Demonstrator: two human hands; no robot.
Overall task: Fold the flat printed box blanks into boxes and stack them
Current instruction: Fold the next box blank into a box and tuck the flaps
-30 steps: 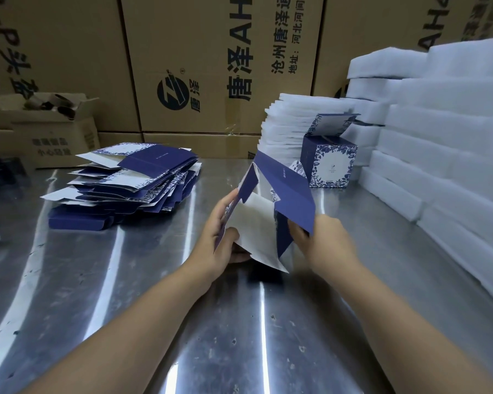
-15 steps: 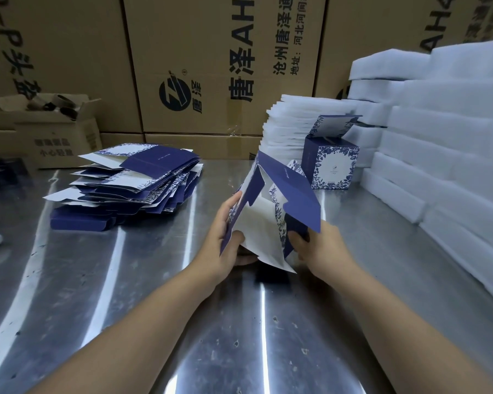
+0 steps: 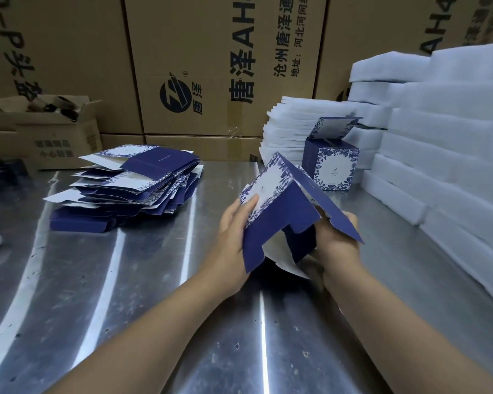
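A half-opened navy box blank point(image 3: 282, 214) with a white floral panel hangs above the steel table point(image 3: 125, 280) at the centre. My left hand point(image 3: 234, 237) grips its left side, fingertips on the floral panel. My right hand point(image 3: 336, 243) holds its right side under a loose navy flap; its fingers are mostly hidden by the card. The bottom flaps hang open toward me. A messy pile of flat blanks point(image 3: 131, 183) lies at the left. One folded box point(image 3: 330, 166) with its lid up stands behind the blank.
Stacks of white foam sheets point(image 3: 439, 143) line the right side, and a thinner white stack point(image 3: 291, 126) sits behind the folded box. Large brown cartons point(image 3: 211, 61) wall off the back. A small open carton point(image 3: 54, 132) stands at the far left.
The blank has swung open from a flat upright sheet into a tube shape and turned, its floral panel now facing up. Both hands have shifted round it and kept their hold.
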